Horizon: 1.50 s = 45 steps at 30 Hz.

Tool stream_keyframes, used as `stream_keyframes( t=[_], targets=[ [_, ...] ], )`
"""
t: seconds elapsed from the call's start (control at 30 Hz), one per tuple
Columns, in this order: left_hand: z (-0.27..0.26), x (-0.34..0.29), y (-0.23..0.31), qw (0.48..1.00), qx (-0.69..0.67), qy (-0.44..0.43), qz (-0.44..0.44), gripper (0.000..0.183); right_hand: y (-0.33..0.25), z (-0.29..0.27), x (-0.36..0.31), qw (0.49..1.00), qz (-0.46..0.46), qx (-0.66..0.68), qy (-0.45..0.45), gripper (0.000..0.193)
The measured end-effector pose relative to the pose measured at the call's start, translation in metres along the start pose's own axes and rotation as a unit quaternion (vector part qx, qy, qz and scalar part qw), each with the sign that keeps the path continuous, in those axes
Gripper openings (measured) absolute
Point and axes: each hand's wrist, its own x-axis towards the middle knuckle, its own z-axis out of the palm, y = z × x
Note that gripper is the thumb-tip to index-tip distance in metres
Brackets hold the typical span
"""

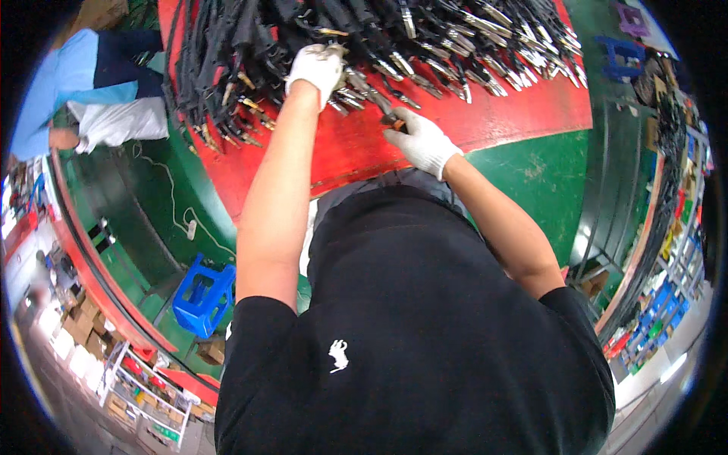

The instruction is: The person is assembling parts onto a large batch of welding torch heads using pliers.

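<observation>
A thick pile of black cables (292, 30) with silvery metal ends (462, 38) covers the far part of a red tabletop (485, 121). At the near edge of this pile is my left hand (317, 70), in a white glove, its fingers curled closed among the cables. What they grip is hidden. My right hand (426, 142), gloved too, is closed round the orange-and-black handle of a hand tool (396, 123). The tool's grey metal part points up and left toward the cable ends near my left hand; its exact kind is unclear.
At the far left stands another person in a light blue top (72, 68), beside a white sack (125, 121). A blue plastic stool (203, 296) is on the green floor at left, near a white cord (173, 193). Crowded shelving (671, 265) lines the right side.
</observation>
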Motion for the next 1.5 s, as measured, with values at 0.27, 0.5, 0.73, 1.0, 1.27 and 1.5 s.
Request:
stream_keyframes(
  t=[0.27, 0.5, 0.73, 1.0, 1.27, 1.5],
  targets=[
    [0.008, 0.006, 0.007, 0.997, -0.054, -0.015, -0.059, 0.035, 0.004, 0.006, 0.012, 1.0, -0.005, -0.006, 0.017, 0.041],
    [0.099, 0.019, -0.02, 0.646, -0.724, 0.178, -0.165, 0.035, -0.016, -0.003, 0.008, 0.964, 0.041, 0.234, -0.124, 0.034],
    [-0.006, 0.027, 0.069, 0.538, -0.723, 0.096, -0.422, 0.033, 0.011, 0.005, 0.004, 0.98, -0.072, -0.127, 0.136, 0.037],
    [0.026, 0.034, 0.058, 0.977, -0.049, 0.037, -0.206, 0.026, 0.018, -0.017, -0.005, 0.99, 0.004, 0.143, -0.001, 0.04],
    [0.009, 0.026, 0.07, 0.962, -0.095, 0.057, -0.251, 0.032, 0.021, -0.017, -0.004, 0.976, 0.02, 0.216, -0.036, 0.017],
    [0.046, 0.04, 0.055, 0.822, -0.456, 0.107, -0.325, 0.036, 0.017, -0.035, -0.012, 0.893, 0.147, 0.398, -0.151, 0.038]
  ],
)
